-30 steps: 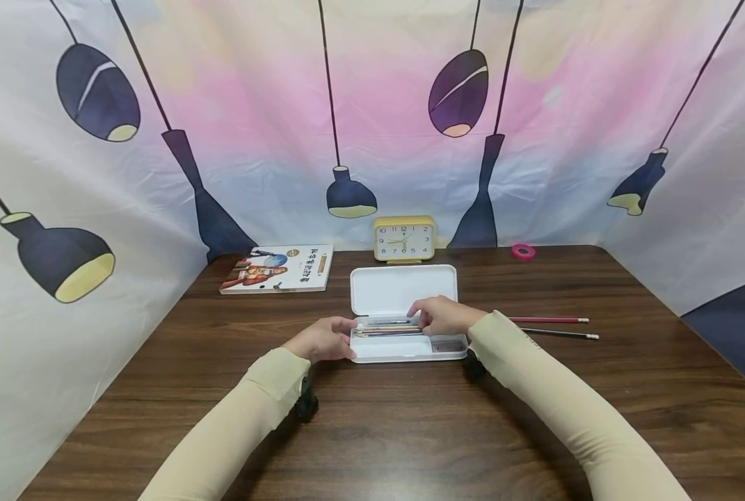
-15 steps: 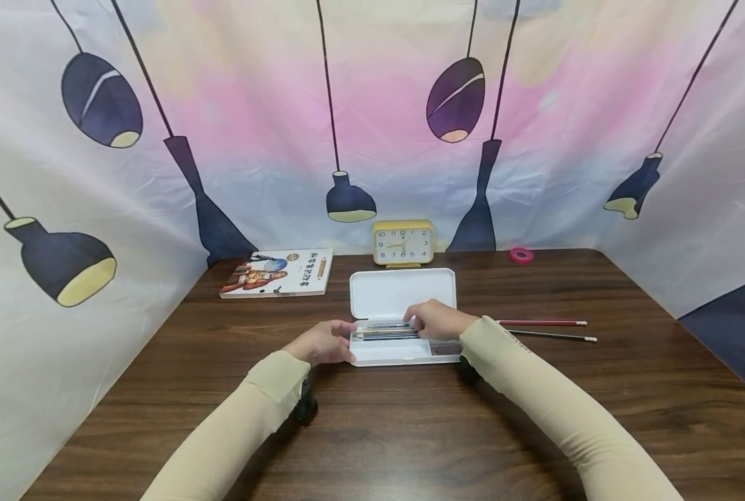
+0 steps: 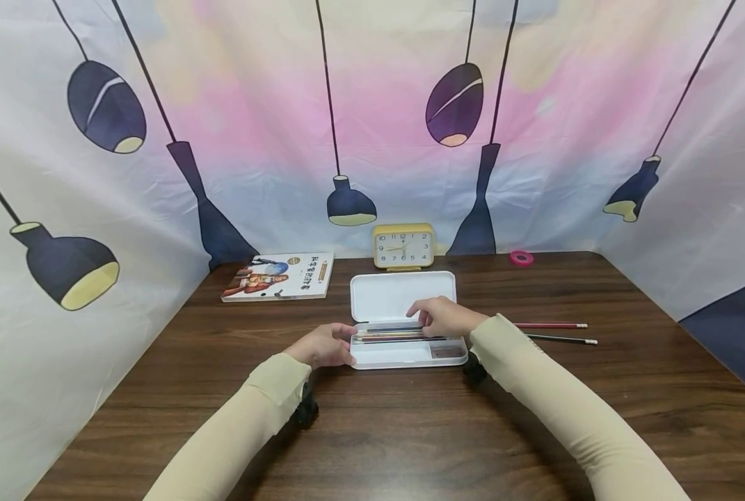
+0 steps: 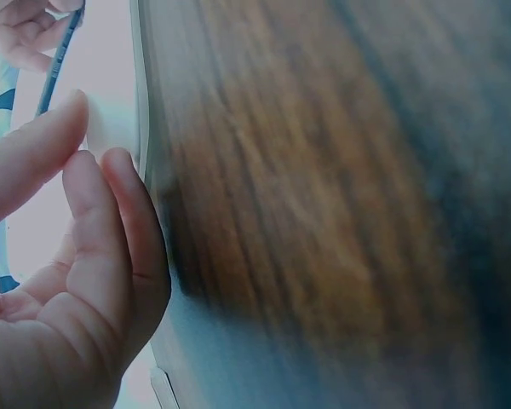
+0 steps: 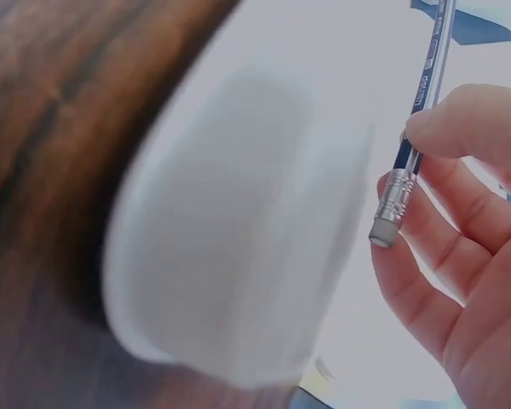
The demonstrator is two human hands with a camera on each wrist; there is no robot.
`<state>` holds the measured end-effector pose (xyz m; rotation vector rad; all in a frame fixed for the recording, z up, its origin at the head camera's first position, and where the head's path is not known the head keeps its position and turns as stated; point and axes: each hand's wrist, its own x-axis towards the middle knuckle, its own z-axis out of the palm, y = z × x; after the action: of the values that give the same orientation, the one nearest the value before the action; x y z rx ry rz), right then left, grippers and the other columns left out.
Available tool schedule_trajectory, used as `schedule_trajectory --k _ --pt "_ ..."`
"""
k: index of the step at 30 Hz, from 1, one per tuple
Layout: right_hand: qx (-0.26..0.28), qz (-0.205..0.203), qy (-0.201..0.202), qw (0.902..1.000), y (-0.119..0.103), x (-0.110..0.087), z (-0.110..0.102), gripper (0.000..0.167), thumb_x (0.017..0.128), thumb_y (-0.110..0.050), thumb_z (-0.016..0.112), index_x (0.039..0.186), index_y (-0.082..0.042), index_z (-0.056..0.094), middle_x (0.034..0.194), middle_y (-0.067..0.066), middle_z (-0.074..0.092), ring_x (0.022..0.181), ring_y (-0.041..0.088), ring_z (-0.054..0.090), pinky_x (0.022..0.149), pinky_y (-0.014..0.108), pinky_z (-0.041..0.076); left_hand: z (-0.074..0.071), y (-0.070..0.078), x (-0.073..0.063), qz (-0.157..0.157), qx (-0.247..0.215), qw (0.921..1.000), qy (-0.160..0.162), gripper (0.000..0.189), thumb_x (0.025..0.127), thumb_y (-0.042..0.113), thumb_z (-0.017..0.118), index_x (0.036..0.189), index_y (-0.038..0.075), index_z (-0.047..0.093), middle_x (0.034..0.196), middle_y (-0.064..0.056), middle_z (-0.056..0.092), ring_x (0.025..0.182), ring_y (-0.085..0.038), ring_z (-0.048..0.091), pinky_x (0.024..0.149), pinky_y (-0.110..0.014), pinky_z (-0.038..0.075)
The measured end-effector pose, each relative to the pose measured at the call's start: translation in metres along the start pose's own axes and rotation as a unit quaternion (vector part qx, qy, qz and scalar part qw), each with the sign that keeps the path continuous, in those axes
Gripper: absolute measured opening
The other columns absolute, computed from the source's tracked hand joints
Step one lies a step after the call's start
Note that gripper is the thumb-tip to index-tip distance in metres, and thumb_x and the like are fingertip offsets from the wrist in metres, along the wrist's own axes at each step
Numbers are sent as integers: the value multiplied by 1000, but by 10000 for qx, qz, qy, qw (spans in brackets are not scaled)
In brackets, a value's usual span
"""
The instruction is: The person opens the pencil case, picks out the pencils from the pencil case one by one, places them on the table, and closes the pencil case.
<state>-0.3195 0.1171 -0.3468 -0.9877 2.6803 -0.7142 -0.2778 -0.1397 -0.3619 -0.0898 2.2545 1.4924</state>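
Observation:
A white pencil case (image 3: 389, 354) lies with its lid (image 3: 403, 298) up on the table. My left hand (image 3: 325, 344) grips its left end, thumb and fingers bent at the rim. Over the right half of the case, my right hand (image 3: 445, 318) pinches a dark blue pencil (image 5: 398, 196) near its metal band and grey eraser. The left wrist view also shows this pencil's shaft (image 4: 58, 64). Several pencils (image 3: 378, 339) lie lengthwise in the long back compartment, partly hidden by the right hand. A small brownish insert (image 3: 447, 352) fills the front right compartment.
A red pencil (image 3: 550, 325) and a black pencil (image 3: 563, 339) lie right of the case, partly behind the right sleeve. A yellow clock (image 3: 403, 247) stands behind the lid. A book (image 3: 281, 277) lies back left, a pink tape roll (image 3: 522, 258) back right.
My right hand shifted slightly left over the case, then back to the right, keeping close above the pencils. The left hand stays at the case's left end. The head view has tilted slightly up.

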Motion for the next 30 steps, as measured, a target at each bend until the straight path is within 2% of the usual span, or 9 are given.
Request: schedule_trajectory --k 5,11,23,30 --pt "59 -42 66 10000 4 -7 -5 36 76 0 59 111 -7 55 80 0 54 71 14 50 60 26 43 0 0 0 -35 -23 10000 22 61 68 -13 63 123 4 44 98 -15 52 77 -19 52 64 -28 47" --pt "104 127 195 9997 12 -21 -9 35 77 0 60 111 -7 55 80 0 53 71 14 50 63 27 43 0 1 -1 -8 48 10000 -31 61 68 -12 63 124 2 44 98 -16 52 77 -20 51 65 -29 46" --pt "-205 -244 489 9983 30 -45 -27 36 74 4 57 109 0 55 77 1 53 68 13 48 61 27 42 0 3 -1 -69 87 9999 6 61 68 -12 64 124 4 44 98 -15 53 78 -20 52 66 -29 46" --pt "-189 -135 684 9974 36 -55 -33 35 74 3 58 109 0 55 77 -1 53 69 13 48 60 27 42 0 4 -2 -88 56 9999 -18 61 68 -12 64 124 4 44 98 -15 52 77 -20 51 66 -29 46"
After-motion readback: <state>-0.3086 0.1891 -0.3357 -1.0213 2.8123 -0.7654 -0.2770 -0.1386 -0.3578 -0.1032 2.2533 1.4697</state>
